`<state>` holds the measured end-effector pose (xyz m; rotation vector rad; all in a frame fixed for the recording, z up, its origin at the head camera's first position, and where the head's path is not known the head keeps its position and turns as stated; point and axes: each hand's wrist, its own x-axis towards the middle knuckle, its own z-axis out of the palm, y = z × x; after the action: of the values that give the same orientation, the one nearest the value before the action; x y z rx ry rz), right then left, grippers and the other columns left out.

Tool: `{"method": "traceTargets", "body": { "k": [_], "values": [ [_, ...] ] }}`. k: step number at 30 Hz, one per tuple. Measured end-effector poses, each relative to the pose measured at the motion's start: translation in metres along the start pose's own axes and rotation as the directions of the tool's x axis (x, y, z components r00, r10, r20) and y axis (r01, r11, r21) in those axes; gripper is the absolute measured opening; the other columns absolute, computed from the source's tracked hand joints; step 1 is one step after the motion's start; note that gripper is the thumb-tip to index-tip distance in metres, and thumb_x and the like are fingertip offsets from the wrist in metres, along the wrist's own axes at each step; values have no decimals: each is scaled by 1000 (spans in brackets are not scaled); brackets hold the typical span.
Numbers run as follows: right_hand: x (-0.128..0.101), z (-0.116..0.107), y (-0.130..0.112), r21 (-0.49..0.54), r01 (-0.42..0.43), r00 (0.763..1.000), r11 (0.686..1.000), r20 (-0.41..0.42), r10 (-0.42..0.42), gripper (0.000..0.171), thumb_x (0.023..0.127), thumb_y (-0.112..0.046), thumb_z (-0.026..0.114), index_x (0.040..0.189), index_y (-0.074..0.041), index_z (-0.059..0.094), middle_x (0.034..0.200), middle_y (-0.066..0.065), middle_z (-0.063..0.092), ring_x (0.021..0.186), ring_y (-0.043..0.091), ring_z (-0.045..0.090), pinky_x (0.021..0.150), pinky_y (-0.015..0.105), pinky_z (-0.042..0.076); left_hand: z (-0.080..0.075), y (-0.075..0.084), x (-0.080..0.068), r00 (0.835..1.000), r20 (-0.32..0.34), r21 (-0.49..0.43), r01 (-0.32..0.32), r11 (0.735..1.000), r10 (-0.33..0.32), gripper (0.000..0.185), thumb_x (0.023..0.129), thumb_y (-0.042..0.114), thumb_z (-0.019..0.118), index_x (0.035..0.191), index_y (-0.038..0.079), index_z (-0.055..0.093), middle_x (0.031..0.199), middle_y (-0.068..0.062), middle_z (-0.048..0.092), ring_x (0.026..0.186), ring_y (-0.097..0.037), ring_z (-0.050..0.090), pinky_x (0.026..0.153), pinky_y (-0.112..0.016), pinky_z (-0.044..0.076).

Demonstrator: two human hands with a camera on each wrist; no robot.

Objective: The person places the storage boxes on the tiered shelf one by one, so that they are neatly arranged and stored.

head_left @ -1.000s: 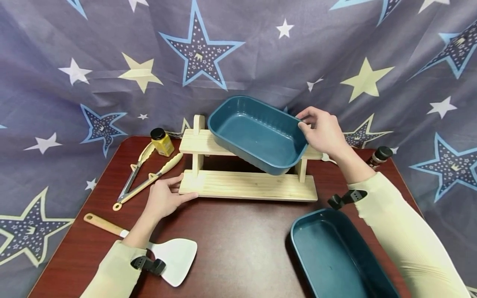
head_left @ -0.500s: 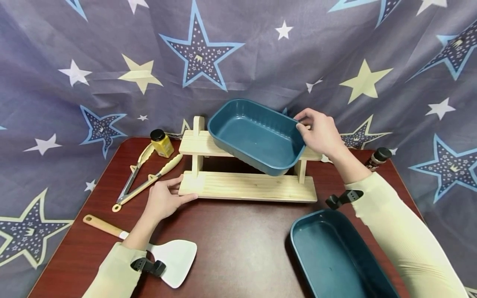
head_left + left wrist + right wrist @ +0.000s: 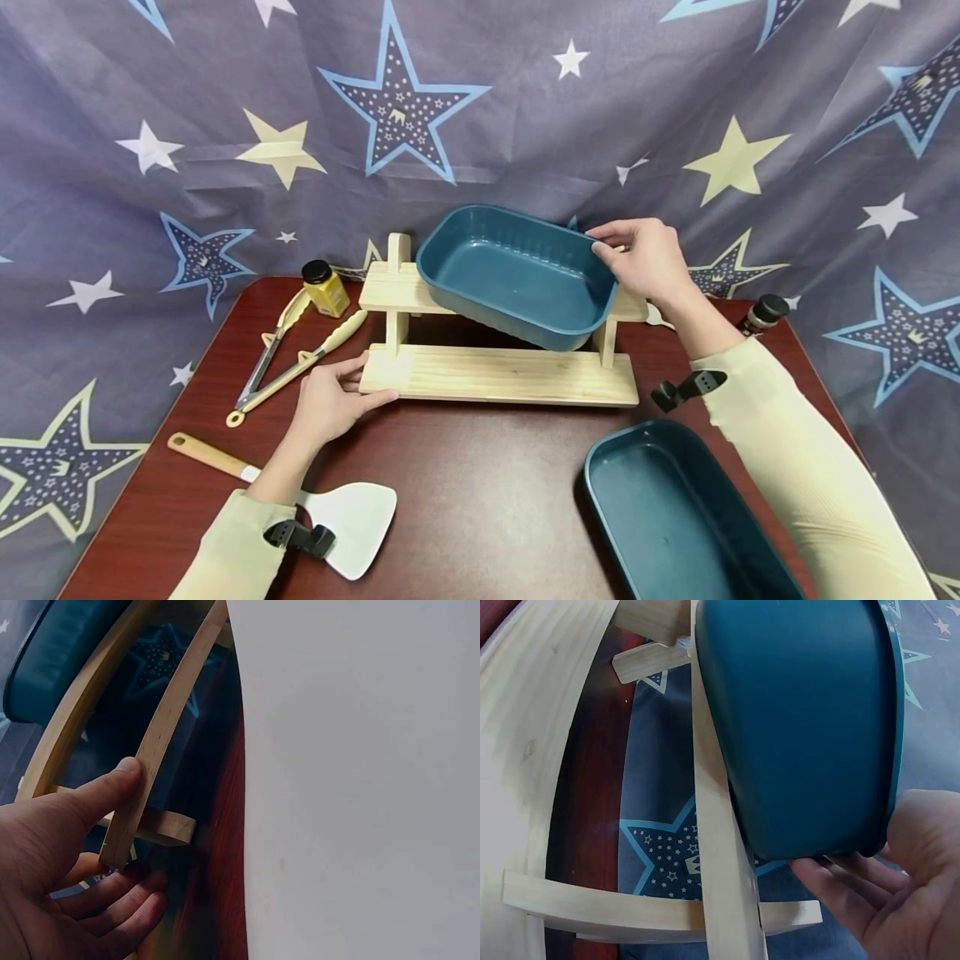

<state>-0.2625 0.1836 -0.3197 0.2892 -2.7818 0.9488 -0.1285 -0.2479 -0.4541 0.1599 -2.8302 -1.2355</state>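
Holding a blue tub (image 3: 517, 275) by its right rim, my right hand (image 3: 645, 260) has its grip curled over the edge, thumb inside and fingers (image 3: 855, 889) under the lip. The tub sits tilted on the upper shelf of a wooden rack (image 3: 495, 373), its open side leaning toward me. My left hand (image 3: 330, 400) steadies the rack's lower board at its left end, thumb (image 3: 112, 787) on top and fingers loosely tucked beneath the edge.

The rack stands toward the back of a dark red surface (image 3: 465, 492). Left of it lie tongs (image 3: 288, 358) and a yellow jar with a black lid (image 3: 325, 287); nearer me lies a white spatula with a wooden handle (image 3: 352, 512). A second blue tub (image 3: 667, 517) rests at the near right, and a small dark-capped bottle (image 3: 761, 313) stands at the far right edge. A grey-blue star-printed cloth (image 3: 225, 125) hangs behind everything.
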Motion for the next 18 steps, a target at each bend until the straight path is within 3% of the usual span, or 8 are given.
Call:
{"method": "traceTargets", "body": {
  "k": [8, 12, 18],
  "values": [
    [-8, -4, 0, 48, -7, 997, 999, -73, 10, 28, 102, -37, 70, 120, -19, 81, 110, 8, 83, 94, 28, 79, 75, 30, 53, 0, -2, 0, 1000, -16, 4, -9, 1000, 9, 84, 77, 35, 98, 145, 1, 64, 123, -21, 78, 100, -29, 80, 72, -11, 53],
    [-27, -9, 4, 71, -14, 995, 997, -102, 21, 35, 99, -38, 73, 124, -15, 76, 115, 9, 82, 95, 29, 80, 72, 18, 49, 3, -3, 0, 1000, -2, -6, -6, 1000, 6, 85, 77, 35, 98, 146, 2, 63, 124, -21, 77, 101, -28, 80, 73, -12, 54],
    [-45, -13, 0, 90, -39, 996, 995, -76, 46, 43, 96, -37, 78, 129, -11, 71, 120, 17, 80, 102, 36, 80, 67, 8, 45, 3, -2, 0, 1000, -15, -12, -4, 1000, 4, 84, 76, 34, 98, 145, 2, 64, 123, -21, 78, 100, -28, 80, 72, -12, 53]
  ]
}}
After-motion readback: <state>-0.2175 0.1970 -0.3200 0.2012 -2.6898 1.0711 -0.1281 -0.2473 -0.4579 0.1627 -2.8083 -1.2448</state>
